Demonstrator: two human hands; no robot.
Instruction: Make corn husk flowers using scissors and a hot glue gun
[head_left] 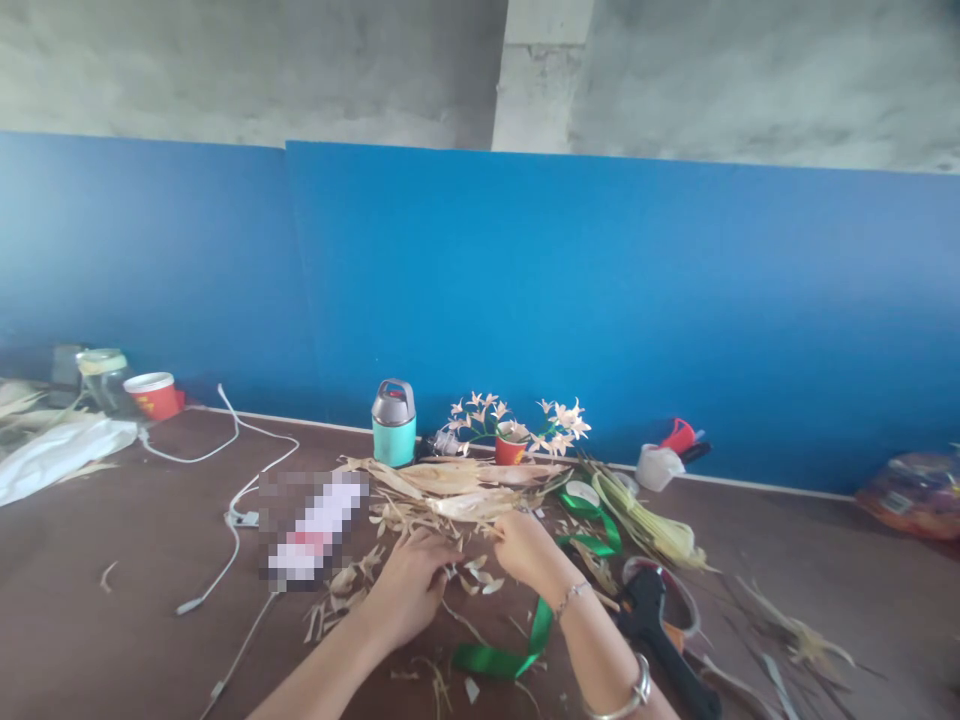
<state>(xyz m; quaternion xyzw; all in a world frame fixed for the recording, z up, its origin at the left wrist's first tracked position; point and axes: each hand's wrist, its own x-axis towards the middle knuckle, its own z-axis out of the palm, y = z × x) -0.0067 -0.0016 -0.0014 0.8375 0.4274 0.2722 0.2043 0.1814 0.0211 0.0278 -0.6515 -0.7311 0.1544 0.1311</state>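
Standing at the back of the brown table (157,640), a red paper cup (511,453) holds stems of pale flowers (564,427); to its right, a white container (657,467) carries a red object (679,436) and a dark one. What fills the red tub (152,400) at far left stays hidden. Dried husks (442,478) lie just beyond the left hand (412,582) and right hand (525,548), long axes roughly left to right, one narrow end pointing left. Both hands are curled, near each other but apart; whether either grips a piece, I cannot tell

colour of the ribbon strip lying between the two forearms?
Green. The ribbon strip shows in the head view, the only one here.
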